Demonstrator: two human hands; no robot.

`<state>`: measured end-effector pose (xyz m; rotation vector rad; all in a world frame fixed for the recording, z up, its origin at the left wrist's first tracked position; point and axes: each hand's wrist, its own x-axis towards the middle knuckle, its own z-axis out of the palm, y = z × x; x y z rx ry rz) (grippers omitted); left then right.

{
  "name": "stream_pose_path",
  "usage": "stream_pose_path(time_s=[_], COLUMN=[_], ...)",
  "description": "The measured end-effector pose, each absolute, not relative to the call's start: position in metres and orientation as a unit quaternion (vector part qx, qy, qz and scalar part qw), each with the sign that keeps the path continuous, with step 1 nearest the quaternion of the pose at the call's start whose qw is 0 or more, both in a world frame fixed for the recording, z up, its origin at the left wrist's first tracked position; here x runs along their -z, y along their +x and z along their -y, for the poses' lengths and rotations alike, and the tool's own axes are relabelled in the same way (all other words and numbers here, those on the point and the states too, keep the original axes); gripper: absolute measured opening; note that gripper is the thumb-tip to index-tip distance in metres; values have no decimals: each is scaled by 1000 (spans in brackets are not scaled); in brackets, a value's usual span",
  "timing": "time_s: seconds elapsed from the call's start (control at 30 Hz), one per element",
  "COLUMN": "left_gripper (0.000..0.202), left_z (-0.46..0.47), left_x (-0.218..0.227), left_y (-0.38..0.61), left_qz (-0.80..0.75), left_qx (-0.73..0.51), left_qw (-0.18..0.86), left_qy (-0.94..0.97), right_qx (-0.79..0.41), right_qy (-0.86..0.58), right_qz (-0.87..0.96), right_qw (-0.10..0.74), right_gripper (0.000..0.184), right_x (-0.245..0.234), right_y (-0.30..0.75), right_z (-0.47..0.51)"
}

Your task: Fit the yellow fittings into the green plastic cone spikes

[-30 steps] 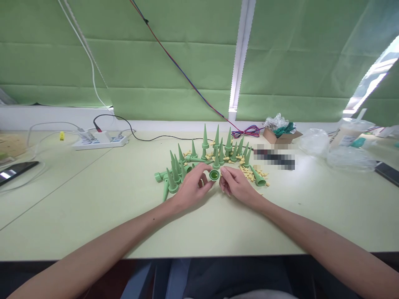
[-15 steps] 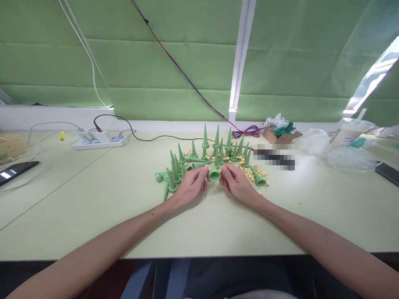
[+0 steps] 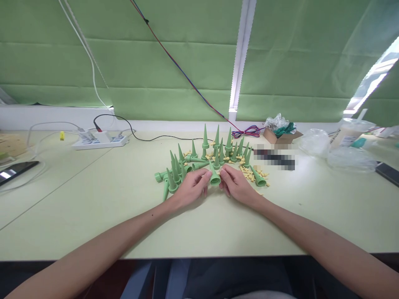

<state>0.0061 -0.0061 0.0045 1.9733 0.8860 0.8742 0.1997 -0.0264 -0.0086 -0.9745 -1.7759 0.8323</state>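
A green plastic watering spike is held over the table with its hollow, open end facing me and its point angled away. My left hand is closed on its left side, thumb and fingers pinching it. Close to the spike's right rim, my right hand is closed in a pinch; what it grips, if anything, is too small to name. Behind the hands several more green spikes stand upright. Another spike lies on its side to the right, among small yellow plastic pieces.
A white power strip with cables sits at the left, a black phone nearer the left edge. Back right are a small cardboard box, coiled red-blue wire, a plastic cup and another phone.
The spike in my left hand has tipped, so its open end now points lower and more of its side shows. Both hands stay in nearly the same place.
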Motion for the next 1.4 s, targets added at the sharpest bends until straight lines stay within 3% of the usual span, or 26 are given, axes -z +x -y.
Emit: stream_pose_path(time_s=[1.4], left_gripper=[15], left_z=[5], left_x=[-3], left_y=[6], left_qz=[-315], left_qx=[-376], left_qw=[281], left_qy=[825], right_qx=[-347], right_qy=[-405], right_qz=[724], right_qw=[439], right_gripper=[48], right_x=[8], right_y=[199], right_z=[25])
